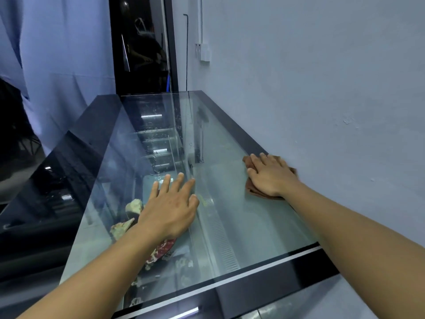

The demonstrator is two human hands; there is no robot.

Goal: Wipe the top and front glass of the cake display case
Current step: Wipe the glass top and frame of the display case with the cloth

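The cake display case has a flat top glass (232,217) with a black frame, and a dark front glass (57,180) that slopes down on the left. My right hand (270,174) lies flat, fingers straight, pressing a brown cloth (255,189) onto the top glass near its right edge by the wall. My left hand (170,203) rests open on the top glass near the middle, fingers spread. Cake slices (128,217) show through the glass under the left hand.
A pale wall (322,88) runs close along the case's right side, with a white socket box (203,51) and a thin black cable. A dark doorway (142,47) stands beyond the far end. Light curtains (57,65) hang at the left.
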